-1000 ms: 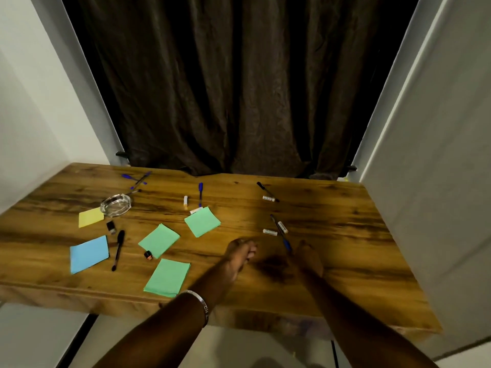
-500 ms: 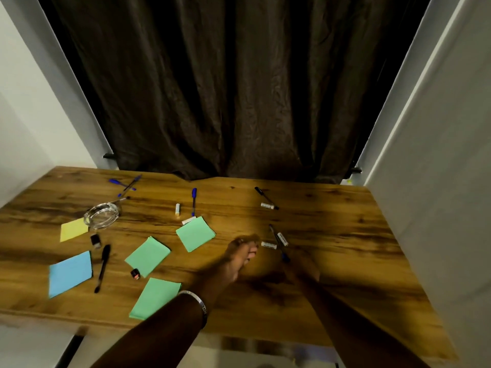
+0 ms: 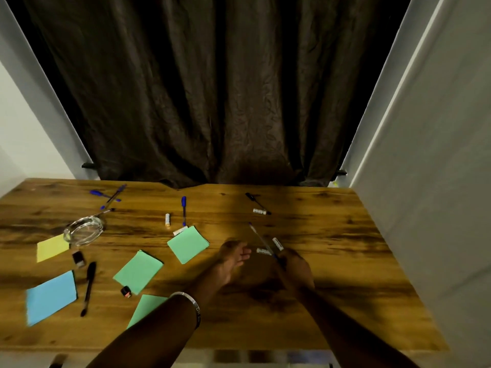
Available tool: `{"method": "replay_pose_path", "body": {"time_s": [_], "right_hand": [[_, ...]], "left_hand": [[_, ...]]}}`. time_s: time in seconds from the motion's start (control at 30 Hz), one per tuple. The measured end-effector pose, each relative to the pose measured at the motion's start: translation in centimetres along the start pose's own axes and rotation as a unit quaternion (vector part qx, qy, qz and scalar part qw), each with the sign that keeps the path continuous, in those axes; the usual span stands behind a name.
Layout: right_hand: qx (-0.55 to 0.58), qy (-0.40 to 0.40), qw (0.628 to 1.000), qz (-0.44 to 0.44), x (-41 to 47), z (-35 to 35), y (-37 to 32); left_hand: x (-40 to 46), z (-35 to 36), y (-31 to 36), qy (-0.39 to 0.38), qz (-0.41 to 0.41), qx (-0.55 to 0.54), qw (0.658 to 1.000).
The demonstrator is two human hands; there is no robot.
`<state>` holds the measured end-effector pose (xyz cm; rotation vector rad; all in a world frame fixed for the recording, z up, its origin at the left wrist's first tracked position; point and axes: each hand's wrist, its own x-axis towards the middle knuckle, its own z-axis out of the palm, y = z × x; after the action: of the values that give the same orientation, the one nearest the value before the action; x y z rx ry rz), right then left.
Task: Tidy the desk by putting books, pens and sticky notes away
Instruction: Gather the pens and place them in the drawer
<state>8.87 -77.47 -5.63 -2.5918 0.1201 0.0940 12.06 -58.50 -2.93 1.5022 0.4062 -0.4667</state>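
Pen pickup on the worktop
Right hand (image 3: 295, 269) pinches a pen (image 3: 261, 241) low (light, stiff, rolls easily); left hand (image 3: 229, 260) relaxed beside it, empty.

Both forearms are bare, no sleeves anywhere. The only thing worn is a thin silver bangle (image 3: 191, 304) on the left wrist (some tiny lettering on it, too small to read).
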Motion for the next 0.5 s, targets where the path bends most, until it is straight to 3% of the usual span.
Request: {"method": "replay_pose_path", "body": {"time_s": [0.13,0.27,0.5], "right_hand": [[0.018,0.038,0.996,-0.084,0.1,-0.5,-0.5],[-0.01,0.05,0.987,-0.15,0.5,-1.2,-1.6],[-0.128,0.031,0.95,-0.282,2.1,-0.6,-4.2]], "left_hand": [[0.1,-1.0,0.4,-0.007,-0.04,-0.057,0.998],[0.3,-3.3,0.1,-0.098,-0.096,-0.121,0.983],[0.6,-5.0,0.5,-0.19,-0.146,-0.013,0.971]]}}
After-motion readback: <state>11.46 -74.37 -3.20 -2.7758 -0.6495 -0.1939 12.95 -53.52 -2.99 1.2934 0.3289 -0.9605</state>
